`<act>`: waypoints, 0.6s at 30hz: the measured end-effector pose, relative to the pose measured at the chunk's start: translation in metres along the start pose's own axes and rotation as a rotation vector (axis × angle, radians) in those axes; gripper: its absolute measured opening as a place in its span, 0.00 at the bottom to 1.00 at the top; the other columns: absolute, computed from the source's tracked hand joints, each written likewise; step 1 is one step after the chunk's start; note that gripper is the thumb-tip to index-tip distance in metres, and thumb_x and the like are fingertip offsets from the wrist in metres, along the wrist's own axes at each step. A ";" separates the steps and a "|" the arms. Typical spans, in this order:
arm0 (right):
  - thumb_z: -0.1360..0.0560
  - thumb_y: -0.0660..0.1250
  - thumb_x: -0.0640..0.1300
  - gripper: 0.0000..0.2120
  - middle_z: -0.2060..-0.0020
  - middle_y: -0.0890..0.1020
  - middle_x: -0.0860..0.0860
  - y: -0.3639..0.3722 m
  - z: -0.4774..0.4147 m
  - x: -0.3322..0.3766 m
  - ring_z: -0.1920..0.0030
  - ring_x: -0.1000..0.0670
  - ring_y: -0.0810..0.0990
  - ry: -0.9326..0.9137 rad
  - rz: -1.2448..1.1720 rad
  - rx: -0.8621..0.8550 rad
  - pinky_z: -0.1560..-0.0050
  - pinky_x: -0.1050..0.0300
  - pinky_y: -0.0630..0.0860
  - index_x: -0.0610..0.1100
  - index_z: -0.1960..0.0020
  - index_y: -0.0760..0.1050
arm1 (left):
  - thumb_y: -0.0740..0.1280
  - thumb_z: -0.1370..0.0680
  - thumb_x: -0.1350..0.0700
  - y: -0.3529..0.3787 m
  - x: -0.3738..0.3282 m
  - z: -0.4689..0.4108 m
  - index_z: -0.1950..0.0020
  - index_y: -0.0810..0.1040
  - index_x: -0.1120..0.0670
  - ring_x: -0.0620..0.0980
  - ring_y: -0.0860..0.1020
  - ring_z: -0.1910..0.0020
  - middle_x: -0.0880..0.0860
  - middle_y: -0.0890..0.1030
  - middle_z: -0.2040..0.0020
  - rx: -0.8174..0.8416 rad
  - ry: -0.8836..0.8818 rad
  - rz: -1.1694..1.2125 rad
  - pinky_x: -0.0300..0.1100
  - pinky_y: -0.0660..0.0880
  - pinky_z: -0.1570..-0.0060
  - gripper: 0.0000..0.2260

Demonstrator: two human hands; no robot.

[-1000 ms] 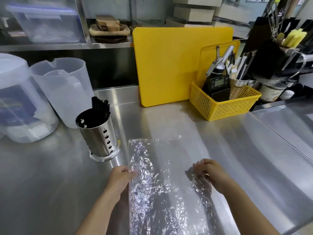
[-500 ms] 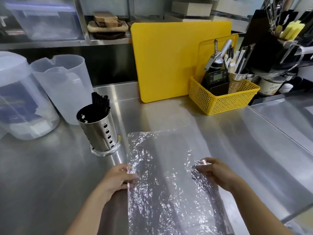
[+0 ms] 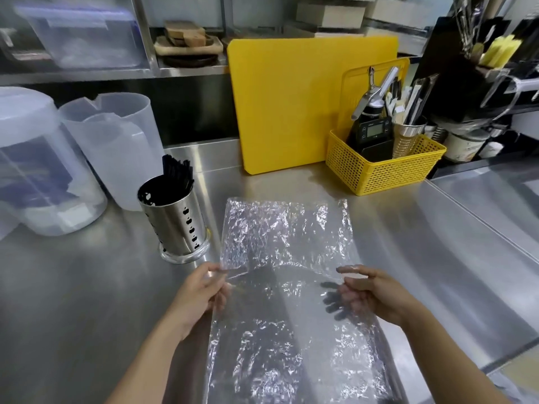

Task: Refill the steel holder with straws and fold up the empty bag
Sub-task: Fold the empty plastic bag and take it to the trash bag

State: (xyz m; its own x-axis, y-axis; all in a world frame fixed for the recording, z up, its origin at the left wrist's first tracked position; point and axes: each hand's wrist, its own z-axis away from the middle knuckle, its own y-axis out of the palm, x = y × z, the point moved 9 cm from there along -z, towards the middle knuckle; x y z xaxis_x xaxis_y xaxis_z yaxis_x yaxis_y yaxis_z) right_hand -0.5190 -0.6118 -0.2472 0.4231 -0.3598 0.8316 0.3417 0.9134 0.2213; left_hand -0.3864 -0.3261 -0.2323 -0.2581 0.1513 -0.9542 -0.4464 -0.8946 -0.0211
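The empty clear plastic bag (image 3: 287, 237), crinkled and shiny, lies spread on the steel counter in front of me. Its middle is raised off the counter between my hands. My left hand (image 3: 198, 295) pinches the bag's left edge. My right hand (image 3: 370, 293) holds the right edge with the fingers partly curled. The perforated steel holder (image 3: 175, 220) stands upright left of the bag, a little beyond my left hand. Black straws (image 3: 176, 173) stick out of its far side.
Two translucent plastic jugs (image 3: 116, 147) stand at the left behind the holder. A yellow cutting board (image 3: 285, 106) leans on the back wall. A yellow basket (image 3: 382, 173) with utensils sits at the back right. A counter seam (image 3: 481, 220) runs along the right.
Both hands have moved apart and lifted the bag's edges off the counter. The bag is now spread wider, and its far end lies flatter.
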 end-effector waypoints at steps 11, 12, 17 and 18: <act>0.28 0.60 0.26 0.16 0.70 0.84 0.42 -0.014 -0.011 -0.002 0.76 0.51 0.78 -0.107 0.021 -0.111 0.80 0.65 0.67 0.37 0.66 0.83 | 0.60 0.25 0.71 -0.017 -0.002 -0.007 0.65 0.75 0.58 0.44 0.75 0.74 0.49 0.79 0.76 -0.142 0.080 -0.029 0.43 0.71 0.64 0.13; 0.29 0.60 0.26 0.17 0.70 0.85 0.43 -0.016 -0.012 -0.004 0.74 0.51 0.78 -0.099 0.041 -0.114 0.77 0.65 0.67 0.38 0.67 0.83 | 0.61 0.26 0.71 -0.019 0.000 -0.008 0.68 0.76 0.56 0.47 0.75 0.71 0.48 0.78 0.75 -0.151 0.077 -0.043 0.45 0.68 0.61 0.15; 0.34 0.54 0.19 0.21 0.68 0.84 0.41 -0.012 -0.012 -0.002 0.67 0.47 0.83 -0.113 -0.010 -0.057 0.67 0.62 0.79 0.35 0.76 0.78 | 0.61 0.25 0.71 -0.021 0.014 -0.007 0.70 0.75 0.51 0.52 0.74 0.64 0.57 0.76 0.65 -0.202 0.001 0.078 0.48 0.71 0.57 0.19; 0.34 0.53 0.19 0.22 0.68 0.84 0.40 -0.013 -0.012 -0.002 0.66 0.46 0.84 -0.113 -0.012 -0.064 0.67 0.61 0.80 0.34 0.77 0.77 | 0.60 0.24 0.69 -0.018 0.017 -0.007 0.66 0.74 0.52 0.51 0.76 0.66 0.58 0.77 0.64 -0.207 -0.038 0.141 0.48 0.73 0.58 0.16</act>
State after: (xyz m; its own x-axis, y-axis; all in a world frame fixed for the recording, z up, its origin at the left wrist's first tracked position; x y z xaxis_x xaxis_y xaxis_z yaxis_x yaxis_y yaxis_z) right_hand -0.5140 -0.6254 -0.2576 0.3227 -0.3433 0.8821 0.4004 0.8939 0.2015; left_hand -0.3765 -0.3101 -0.2503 -0.3388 0.0308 -0.9404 -0.2200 -0.9744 0.0473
